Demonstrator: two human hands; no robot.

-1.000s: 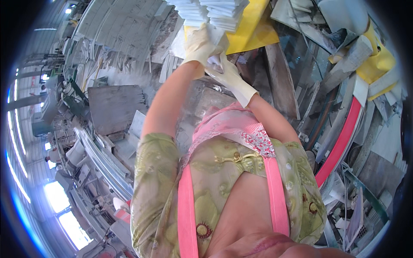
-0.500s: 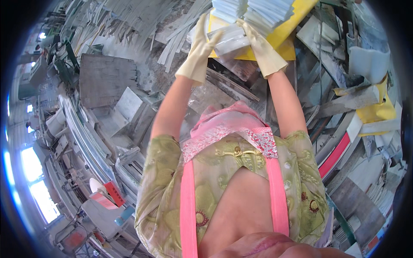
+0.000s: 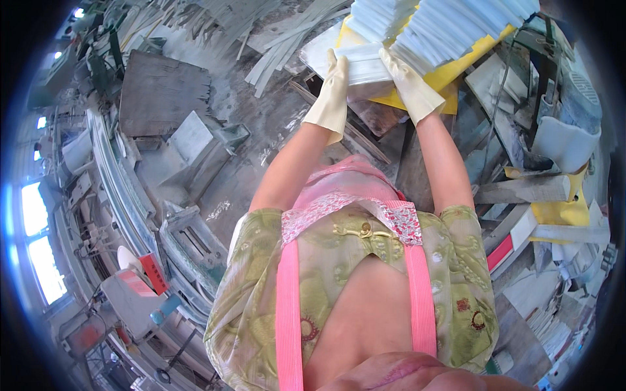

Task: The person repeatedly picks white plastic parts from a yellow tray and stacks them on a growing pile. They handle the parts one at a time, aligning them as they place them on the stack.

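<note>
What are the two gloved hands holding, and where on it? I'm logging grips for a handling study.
A small stack of white strips, gripped at its two ends: left hand on the left end, right hand on the right.

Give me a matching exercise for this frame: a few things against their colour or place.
Things:
1. left hand
2. right hand
3. yellow board
4. grey slab

Descriptions:
A. lies under the stacked white strips
B. on the floor, to the person's left
C. gloved, on the left end of the white bundle
D. gloved, on the right end of the bundle

Pairs: 1-C, 2-D, 3-A, 4-B
</note>
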